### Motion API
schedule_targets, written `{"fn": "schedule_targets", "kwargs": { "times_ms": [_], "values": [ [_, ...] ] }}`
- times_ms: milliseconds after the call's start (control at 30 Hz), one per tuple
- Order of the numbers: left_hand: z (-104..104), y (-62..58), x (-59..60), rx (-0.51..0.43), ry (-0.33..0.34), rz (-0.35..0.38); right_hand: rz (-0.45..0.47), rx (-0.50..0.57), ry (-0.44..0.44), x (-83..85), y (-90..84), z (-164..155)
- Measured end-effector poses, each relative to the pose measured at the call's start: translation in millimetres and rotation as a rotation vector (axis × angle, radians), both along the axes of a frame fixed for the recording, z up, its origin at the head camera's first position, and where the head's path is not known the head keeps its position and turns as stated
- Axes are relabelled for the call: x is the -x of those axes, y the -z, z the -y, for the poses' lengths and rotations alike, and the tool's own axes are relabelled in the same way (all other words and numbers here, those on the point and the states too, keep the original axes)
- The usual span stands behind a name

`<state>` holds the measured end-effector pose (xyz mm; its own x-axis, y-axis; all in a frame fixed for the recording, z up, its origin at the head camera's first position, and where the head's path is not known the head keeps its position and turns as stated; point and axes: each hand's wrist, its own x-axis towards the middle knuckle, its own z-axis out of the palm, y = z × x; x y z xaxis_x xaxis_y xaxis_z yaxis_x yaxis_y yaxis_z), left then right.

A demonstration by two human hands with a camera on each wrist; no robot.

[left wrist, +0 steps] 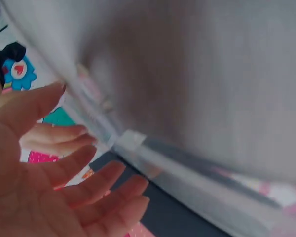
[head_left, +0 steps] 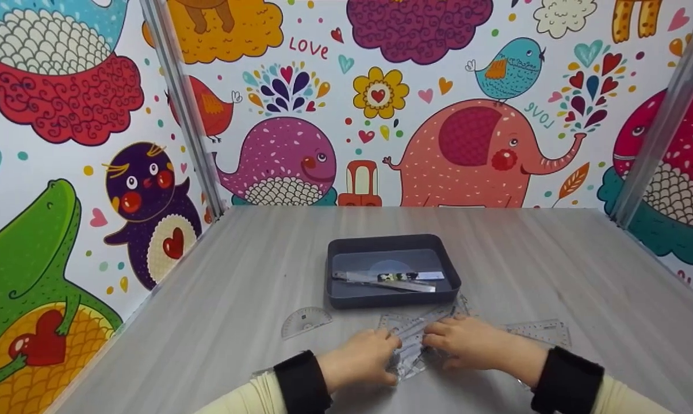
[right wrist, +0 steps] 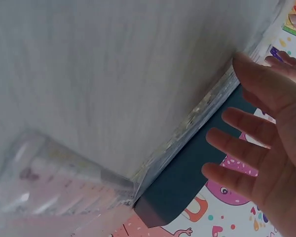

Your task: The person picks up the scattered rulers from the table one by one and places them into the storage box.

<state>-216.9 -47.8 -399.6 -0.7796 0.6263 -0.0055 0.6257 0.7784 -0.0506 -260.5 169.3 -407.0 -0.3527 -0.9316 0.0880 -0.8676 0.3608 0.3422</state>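
Observation:
A clear plastic pack of rulers (head_left: 410, 348) lies on the grey table just in front of the dark grey tray (head_left: 337, 287). My left hand (head_left: 381, 351) touches its left side and my right hand (head_left: 444, 339) its right side. In the left wrist view the left hand (left wrist: 89, 168) has loose, spread fingers beside a clear ruler edge (left wrist: 153, 158). The right wrist view has the right hand (right wrist: 256, 148) with straight fingers near the tray (right wrist: 187, 182) and the clear pack (right wrist: 54, 187). Neither hand grips anything. Two rulers (head_left: 389, 280) lie inside the tray.
A clear protractor (head_left: 306, 319) lies left of the hands. A clear set square (head_left: 542, 330) lies to the right. Cartoon-printed walls with metal posts (head_left: 185, 109) close off the table on three sides.

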Motion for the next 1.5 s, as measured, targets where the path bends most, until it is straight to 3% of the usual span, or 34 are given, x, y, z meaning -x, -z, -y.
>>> {"fn": "schedule_targets", "kwargs": {
  "times_ms": [133,400,667,833,1300,1500],
  "values": [
    [-5.4,5.2,-0.8,0.055,0.031,-0.037,-0.023,-0.029,-0.025,-0.5,1.1,3.0],
    [-14.4,4.3,-1.2,0.106,0.076,-0.064,-0.011,0.065,-0.123,6.2,5.9,3.2],
    [-13.1,4.9,-0.4,0.107,0.23,-0.225,-0.037,0.081,-0.167,13.7,5.9,8.3],
    [-10.8,5.9,-0.8,0.093,0.28,-0.266,-0.041,0.111,-0.189,14.2,7.6,7.5],
    [-10.8,3.0,1.1,0.127,0.401,-0.124,-0.059,0.103,-0.187,9.6,9.9,9.6],
    [-8.8,-0.8,7.2,0.105,0.439,-0.051,-0.014,0.082,-0.144,7.0,5.4,10.8]
  ]
}}
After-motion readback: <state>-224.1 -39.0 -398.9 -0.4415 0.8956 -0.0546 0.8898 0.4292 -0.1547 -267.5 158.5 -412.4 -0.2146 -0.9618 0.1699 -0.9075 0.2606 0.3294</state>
